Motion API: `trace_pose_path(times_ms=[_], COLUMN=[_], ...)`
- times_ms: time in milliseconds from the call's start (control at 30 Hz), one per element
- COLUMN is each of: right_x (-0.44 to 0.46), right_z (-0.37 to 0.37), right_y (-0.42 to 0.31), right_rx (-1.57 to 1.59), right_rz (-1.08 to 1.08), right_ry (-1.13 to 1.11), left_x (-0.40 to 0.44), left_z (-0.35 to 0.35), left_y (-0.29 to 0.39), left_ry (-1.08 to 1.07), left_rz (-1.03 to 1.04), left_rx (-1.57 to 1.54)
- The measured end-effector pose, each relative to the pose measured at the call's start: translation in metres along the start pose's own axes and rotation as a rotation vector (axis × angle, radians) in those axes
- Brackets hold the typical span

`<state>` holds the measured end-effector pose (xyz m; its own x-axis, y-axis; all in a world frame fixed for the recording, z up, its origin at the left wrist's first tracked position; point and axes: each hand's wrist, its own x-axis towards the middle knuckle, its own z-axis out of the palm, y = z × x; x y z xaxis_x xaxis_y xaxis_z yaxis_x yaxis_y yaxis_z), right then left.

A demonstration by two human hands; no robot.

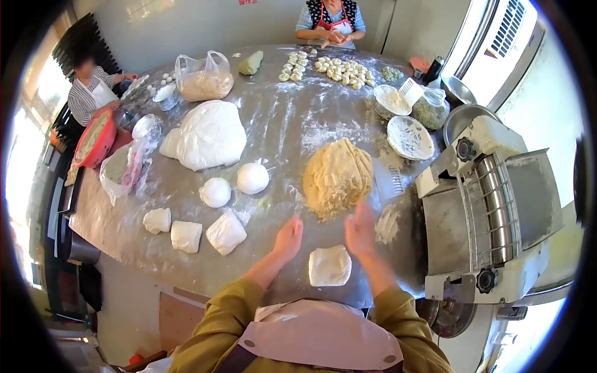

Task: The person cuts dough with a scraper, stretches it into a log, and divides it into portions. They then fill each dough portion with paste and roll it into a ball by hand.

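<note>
My left hand (289, 239) is raised over the floured metal table (267, 205), palm turned inward; its fingers look extended, with nothing in them. Opposite it, my right hand (360, 229) is held at the near edge of a large yellow crumbly mound (337, 175), its fingers stretched out and blurred; whether it touches the mound is unclear. Between my forearms, nearer to me, lies a squarish white dough piece (330, 266). Three more cut dough pieces, one of them a thick block (226, 232), lie to the left. Two round dough balls (252, 178) sit behind them, before a big white dough mass (211, 135).
A roller machine (491, 205) stands at the right edge. Bowls (410, 138) and a white scraper (388, 180) lie near it. Bags and a red basin (94, 140) are at left. Co-workers (331, 25) (93, 87) stand at the far side, near small dough pieces.
</note>
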<state>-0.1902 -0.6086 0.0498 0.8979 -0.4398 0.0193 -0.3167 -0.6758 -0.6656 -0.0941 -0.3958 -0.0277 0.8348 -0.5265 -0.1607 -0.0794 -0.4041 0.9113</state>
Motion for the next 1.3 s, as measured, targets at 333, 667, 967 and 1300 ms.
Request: trace_pose_path(times_ms=[333,667,967,1300], right_x=[-0.010,-0.082,-0.135,-0.097], right_z=[0.035,0.027,0.033,0.008], right_y=[-0.087,0.040,0.042,-0.039], right_rx=[1.433,0.305,0.054,0.795], right_rz=[0.433,0.425,-0.113,0.188], right_ry=[-0.501,-0.342,-0.198,-0.087], left_x=[-0.017,-0.073,-0.107,-0.091], left_z=[0.004,0.028,0.028,-0.037], left_y=[0.009,0.041,-0.006,0.057], left_ry=[-0.166,-0.337,-0.032,-0.413], left_rz=[-0.004,0.005,0.514,-0.087], left_rx=[-0.174,0.342,0.239,-0.577])
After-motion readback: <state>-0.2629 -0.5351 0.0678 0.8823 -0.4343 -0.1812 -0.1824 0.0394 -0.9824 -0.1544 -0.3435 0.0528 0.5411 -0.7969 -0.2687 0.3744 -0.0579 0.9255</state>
